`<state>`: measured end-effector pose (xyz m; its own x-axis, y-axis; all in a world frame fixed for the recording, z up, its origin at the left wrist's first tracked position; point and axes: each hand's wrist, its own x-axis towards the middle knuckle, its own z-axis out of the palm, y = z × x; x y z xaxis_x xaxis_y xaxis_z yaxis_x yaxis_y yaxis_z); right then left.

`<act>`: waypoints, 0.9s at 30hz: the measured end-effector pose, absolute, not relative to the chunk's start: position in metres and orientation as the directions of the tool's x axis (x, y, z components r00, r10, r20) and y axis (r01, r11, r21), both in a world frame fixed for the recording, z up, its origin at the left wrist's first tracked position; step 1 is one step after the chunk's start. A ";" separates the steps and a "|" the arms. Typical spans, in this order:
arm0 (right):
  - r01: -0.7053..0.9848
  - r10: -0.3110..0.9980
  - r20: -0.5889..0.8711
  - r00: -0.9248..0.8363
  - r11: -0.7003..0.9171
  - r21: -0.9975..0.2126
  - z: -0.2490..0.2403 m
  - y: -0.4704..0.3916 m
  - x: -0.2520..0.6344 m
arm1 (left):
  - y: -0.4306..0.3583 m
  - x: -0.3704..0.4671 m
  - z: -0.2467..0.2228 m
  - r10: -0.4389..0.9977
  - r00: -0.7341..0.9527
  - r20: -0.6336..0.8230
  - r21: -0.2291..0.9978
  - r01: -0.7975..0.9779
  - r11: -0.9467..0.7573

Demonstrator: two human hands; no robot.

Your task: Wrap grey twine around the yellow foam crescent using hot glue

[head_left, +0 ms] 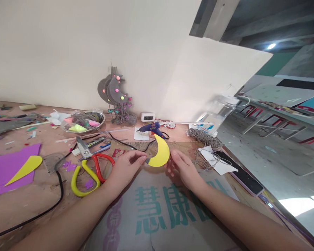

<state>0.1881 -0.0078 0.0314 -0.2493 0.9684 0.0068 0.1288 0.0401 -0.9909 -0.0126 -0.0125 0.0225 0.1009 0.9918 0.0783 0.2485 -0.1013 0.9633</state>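
Note:
A yellow crescent moon cutout (pixel 161 153) is held up over the work surface, its horns toward the left. My left hand (pixel 129 167) pinches its lower left tip between thumb and fingers, where a small grey bit shows. At the outer right edge of the crescent is my right hand (pixel 181 165), its fingers curled against that edge; the fingertips are partly hidden. Just behind the crescent lies a blue hot glue gun (pixel 153 129). Scissors with red and yellow handles (pixel 85 179) rest beside my left forearm.
Grey crescents with pompoms (pixel 115 89) hang at the wall. A metal bowl (pixel 103 120), small clock (pixel 148 116) and plastic jar (pixel 218 108) stand behind. Purple sheets (pixel 13 167) lie left; grey cord (pixel 205 137) and a phone (pixel 242 174) right. A black cable (pixel 60 188) crosses the left side.

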 end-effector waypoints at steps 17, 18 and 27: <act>0.287 0.952 -0.005 -0.307 0.087 -0.954 0.031 -0.011 0.187 | -0.011 -0.015 0.020 0.988 0.093 0.124 0.950 0.277 -0.145; 0.293 0.951 -0.002 -0.308 0.093 -0.952 0.031 -0.011 0.187 | -0.011 -0.015 0.020 0.987 0.104 0.121 0.945 0.291 -0.146; 0.376 0.945 0.031 -0.326 0.160 -0.913 0.031 -0.012 0.187 | -0.017 -0.009 0.026 0.957 0.258 0.136 0.891 0.390 -0.232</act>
